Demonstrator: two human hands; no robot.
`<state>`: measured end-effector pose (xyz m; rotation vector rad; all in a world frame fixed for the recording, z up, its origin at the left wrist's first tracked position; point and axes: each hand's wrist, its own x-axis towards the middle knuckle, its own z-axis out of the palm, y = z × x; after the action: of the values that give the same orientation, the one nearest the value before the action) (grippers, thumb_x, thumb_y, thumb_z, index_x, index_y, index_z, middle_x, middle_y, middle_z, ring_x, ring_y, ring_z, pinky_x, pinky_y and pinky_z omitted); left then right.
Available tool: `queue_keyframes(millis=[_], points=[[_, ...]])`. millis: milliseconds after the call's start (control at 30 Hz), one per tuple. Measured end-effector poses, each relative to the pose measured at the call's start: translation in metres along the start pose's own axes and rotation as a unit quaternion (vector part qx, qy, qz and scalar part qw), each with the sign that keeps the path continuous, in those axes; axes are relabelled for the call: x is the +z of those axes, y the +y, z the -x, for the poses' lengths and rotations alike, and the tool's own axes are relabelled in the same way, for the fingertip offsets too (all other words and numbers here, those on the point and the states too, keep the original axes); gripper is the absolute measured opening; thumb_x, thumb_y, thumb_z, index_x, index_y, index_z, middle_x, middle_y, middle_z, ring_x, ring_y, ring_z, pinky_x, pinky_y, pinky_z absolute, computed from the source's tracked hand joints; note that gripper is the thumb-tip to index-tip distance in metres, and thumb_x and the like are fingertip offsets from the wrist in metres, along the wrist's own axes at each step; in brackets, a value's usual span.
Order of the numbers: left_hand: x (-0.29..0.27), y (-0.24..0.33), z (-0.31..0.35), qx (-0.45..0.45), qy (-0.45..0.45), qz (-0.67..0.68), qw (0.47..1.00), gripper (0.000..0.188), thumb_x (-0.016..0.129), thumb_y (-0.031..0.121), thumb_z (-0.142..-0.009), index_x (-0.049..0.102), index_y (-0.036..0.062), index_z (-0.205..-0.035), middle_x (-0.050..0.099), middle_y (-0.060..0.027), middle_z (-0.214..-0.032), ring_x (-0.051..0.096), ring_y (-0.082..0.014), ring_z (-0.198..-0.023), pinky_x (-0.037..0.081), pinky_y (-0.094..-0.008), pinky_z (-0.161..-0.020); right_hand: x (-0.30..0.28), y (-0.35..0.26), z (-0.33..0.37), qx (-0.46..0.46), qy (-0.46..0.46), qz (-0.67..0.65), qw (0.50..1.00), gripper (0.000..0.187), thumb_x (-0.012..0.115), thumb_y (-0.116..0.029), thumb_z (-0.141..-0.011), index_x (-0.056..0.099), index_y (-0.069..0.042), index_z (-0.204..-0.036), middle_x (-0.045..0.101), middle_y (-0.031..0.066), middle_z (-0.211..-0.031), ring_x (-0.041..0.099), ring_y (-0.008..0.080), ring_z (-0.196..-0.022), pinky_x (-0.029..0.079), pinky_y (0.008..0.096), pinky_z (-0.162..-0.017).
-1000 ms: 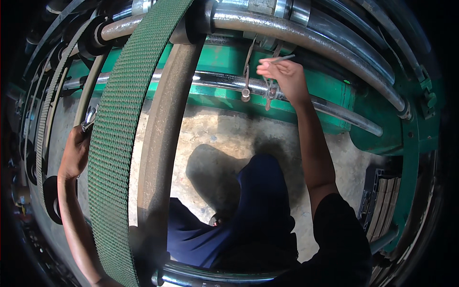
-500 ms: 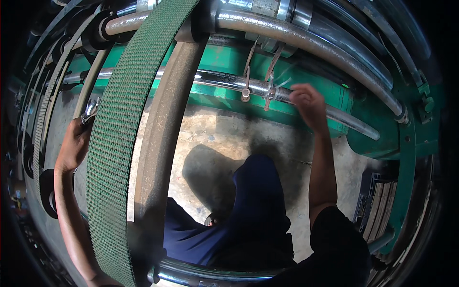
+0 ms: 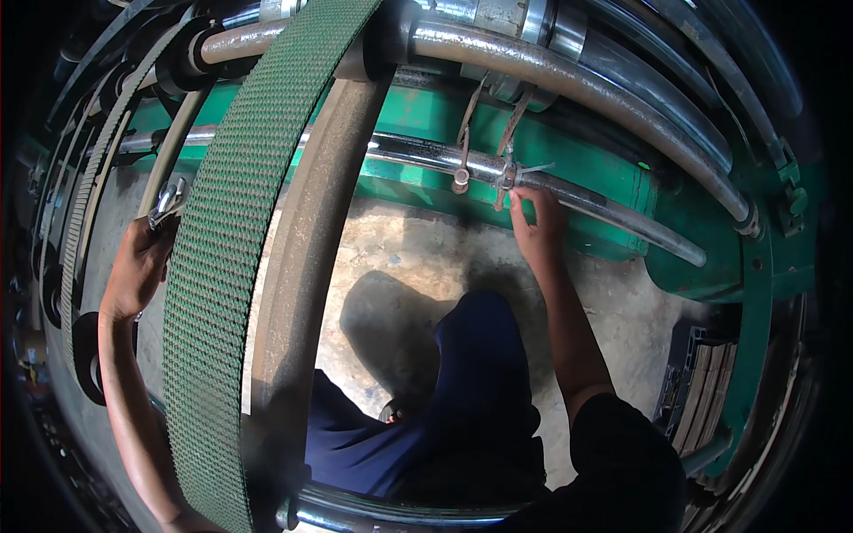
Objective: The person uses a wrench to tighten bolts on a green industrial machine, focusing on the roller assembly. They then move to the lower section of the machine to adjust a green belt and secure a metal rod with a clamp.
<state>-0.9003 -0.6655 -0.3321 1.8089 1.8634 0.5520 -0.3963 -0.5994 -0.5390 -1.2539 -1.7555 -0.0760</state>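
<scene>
My left hand (image 3: pixel 138 266) is closed around a shiny metal hand tool (image 3: pixel 166 202), whose exact kind I cannot make out. It is left of a wide green woven belt (image 3: pixel 233 178). My right hand (image 3: pixel 540 222) reaches up to a polished steel rod (image 3: pixel 418 149), with thumb and forefinger pinched at a small metal fitting (image 3: pixel 506 176) on it. A thin pale strand (image 3: pixel 538 167) sticks out from this fitting. Just to its left, a similar fitting with a round bolt end (image 3: pixel 460 181) hangs on the rod. Worn straps (image 3: pixel 518 111) run up from the fittings to the rollers.
A brown bar (image 3: pixel 306 222) runs lengthwise beside the belt. Brown and steel rollers (image 3: pixel 533 64) cross above the green machine frame (image 3: pixel 586 218). A polished bar (image 3: pixel 400 508) lies close in front of me. At right stands a dark crate with stacked cardboard (image 3: pixel 706 382).
My right hand has moved left and slightly down, from beside the rod onto the fitting, its fingertips now touching it. My left hand keeps its hold on the tool.
</scene>
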Motion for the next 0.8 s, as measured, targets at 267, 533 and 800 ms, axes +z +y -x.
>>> queue_keyframes(millis=[267,533,800], points=[[-0.001,0.000,0.000,0.003,-0.004,-0.007,1.000,0.023,0.048,0.019,-0.102,0.057,-0.0018,-0.097,0.045,0.0030,-0.063,0.043,-0.0055,-0.052,0.037,-0.0252,-0.046,0.015,-0.005,0.005,0.000,0.069,-0.022,0.997,0.023,0.077,-0.005,-0.079,0.068,-0.005,-0.100,0.069,0.0093,-0.089,0.069,0.0242,-0.084,0.055,0.0330,-0.074],[0.000,-0.006,-0.001,0.049,-0.015,-0.017,0.999,0.020,0.046,0.015,-0.102,0.057,-0.0016,-0.098,0.046,0.0028,-0.064,0.042,-0.0055,-0.052,0.035,-0.0262,-0.046,0.020,-0.001,0.006,0.024,0.074,-0.005,0.997,0.018,0.072,-0.004,-0.081,0.062,-0.007,-0.095,0.067,0.0093,-0.094,0.067,0.0265,-0.088,0.053,0.0354,-0.076],[-0.001,-0.001,0.003,0.018,-0.007,0.005,1.000,0.021,0.049,0.017,-0.101,0.056,-0.0014,-0.092,0.046,0.0029,-0.064,0.042,-0.0055,-0.052,0.036,-0.0257,-0.046,0.015,0.000,-0.014,-0.028,0.061,-0.066,0.996,0.027,0.069,0.004,-0.075,0.052,-0.008,-0.092,0.062,0.0079,-0.089,0.058,0.0218,-0.074,0.050,0.0333,-0.070]])
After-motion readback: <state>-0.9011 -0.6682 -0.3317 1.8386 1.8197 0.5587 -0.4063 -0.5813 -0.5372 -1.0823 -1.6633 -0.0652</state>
